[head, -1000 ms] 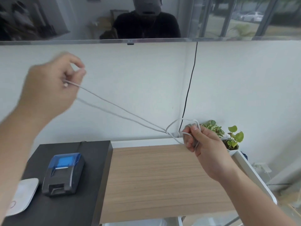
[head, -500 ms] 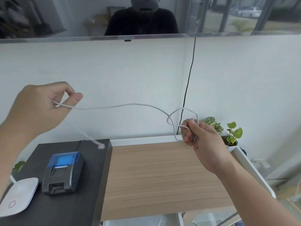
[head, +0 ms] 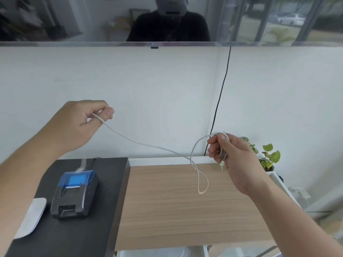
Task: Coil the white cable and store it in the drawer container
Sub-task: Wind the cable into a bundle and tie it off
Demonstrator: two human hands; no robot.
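A thin white cable (head: 141,143) stretches in the air between both hands, above the wooden desk top (head: 176,210). My left hand (head: 81,125) pinches it between thumb and fingers at the upper left; a blurred loose end dangles below, over the printer. My right hand (head: 232,154) grips a small bundle of coils at the right, and one loose loop hangs down from it to just above the desk. A white drawer container (head: 185,252) shows partly at the bottom edge, under the desk top.
A black side surface (head: 74,234) on the left carries a small black and blue printer (head: 74,193) and a flat white device (head: 31,217). A small potted plant (head: 267,156) stands behind my right hand. A black cord (head: 220,101) runs down the white wall.
My left hand has come down and rightward toward the right hand. The cable went from taut to slack, and a loop now hangs below my right hand.
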